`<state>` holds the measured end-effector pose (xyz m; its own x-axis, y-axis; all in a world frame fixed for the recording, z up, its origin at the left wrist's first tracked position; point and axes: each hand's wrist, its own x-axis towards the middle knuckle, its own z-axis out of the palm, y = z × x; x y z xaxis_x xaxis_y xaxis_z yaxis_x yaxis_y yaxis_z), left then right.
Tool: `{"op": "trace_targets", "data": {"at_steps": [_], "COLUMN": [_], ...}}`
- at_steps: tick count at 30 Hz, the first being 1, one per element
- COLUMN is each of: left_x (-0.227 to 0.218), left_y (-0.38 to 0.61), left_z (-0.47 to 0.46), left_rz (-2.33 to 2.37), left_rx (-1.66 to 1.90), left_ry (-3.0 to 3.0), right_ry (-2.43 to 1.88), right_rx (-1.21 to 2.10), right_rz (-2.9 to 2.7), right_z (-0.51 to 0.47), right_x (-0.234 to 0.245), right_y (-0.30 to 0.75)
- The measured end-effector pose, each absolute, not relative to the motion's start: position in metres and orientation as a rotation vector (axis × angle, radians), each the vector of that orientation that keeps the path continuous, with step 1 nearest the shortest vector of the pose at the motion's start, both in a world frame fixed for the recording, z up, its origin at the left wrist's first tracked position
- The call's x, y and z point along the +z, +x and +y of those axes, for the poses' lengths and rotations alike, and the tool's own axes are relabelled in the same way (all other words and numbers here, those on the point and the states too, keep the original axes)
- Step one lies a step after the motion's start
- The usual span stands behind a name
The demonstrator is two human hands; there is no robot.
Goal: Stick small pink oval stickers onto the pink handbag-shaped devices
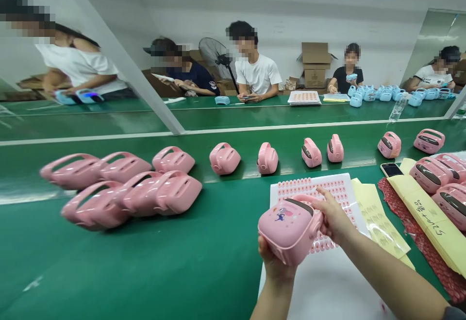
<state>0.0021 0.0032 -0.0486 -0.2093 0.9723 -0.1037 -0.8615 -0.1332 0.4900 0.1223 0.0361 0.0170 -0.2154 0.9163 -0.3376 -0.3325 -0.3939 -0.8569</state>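
1. Nearest the camera, the right hand (337, 215) came in from the lower right, its forearm crossing above a white sheet (320, 286). Its fingers were bent and narrow against the handle side of a pink case (286, 225); whether they gripped the handle or pinched some small piece, I could not tell.

2. The left hand (278, 269) cupped that case from below, with the thumb at its lower left corner. The case was held above the sheet, its printed face turned up towards the camera.

3. The step in hand looked like close work at the case's side, the left hand bearing the weight. Done well, it called for a firm support underneath, a light touch from the right fingertips, and care not to rub the printed face.

4. Rows of small pink-red ovals (338, 182) covered the sheet's far part, behind and beneath the right hand. Keeping the wrist clear of them seemed wise.

5. Just right of the right hand lay yellow sheets (378, 220); farther right, a yellow packet (422, 213) rested on red bubble wrap (404, 215).

6. Well left of the left hand, more pink cases (138, 193) stood clustered on the green counter (163, 271); beyond both hands, single cases (224, 159) stood spaced in a line.
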Motion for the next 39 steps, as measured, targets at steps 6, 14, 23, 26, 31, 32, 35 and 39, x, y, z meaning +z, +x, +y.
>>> {"op": "trace_targets", "data": {"at_steps": [6,14,23,26,31,32,35,39], "left_x": [-0.048,-0.054,-0.083,-0.078,-0.07,-0.071,-0.075,-0.079], "left_y": [0.005,0.013,0.015,0.015,0.02,0.022,0.025,0.026], "left_z": [0.012,0.028,0.031,0.029,0.022,0.021,0.021,0.021], "left_rz": [0.356,0.805,1.144,1.168,1.232,1.242,1.253,1.26], "left_rx": [1.572,1.452,1.387,1.322,1.367,1.378,1.364,1.334], "left_ry": [0.049,0.154,0.64,0.79,0.854,0.867,0.94,1.01], "right_ry": [-1.092,-1.22,-2.005,-2.1,-2.143,-2.128,-2.052,-2.008], "right_rx": [1.684,1.068,0.163,0.191,0.176,0.148,0.114,0.243], "right_rz": [-0.747,-1.134,-1.312,-1.29,-1.298,-1.307,-1.39,-1.457], "right_z": [0.035,0.052,0.189,0.222,0.242,0.244,0.251,0.255], "right_x": [0.012,0.007,0.011,0.005,0.001,0.002,0.001,-0.005], "right_y": [0.119,0.165,0.261,0.269,0.265,0.259,0.231,0.201]}}
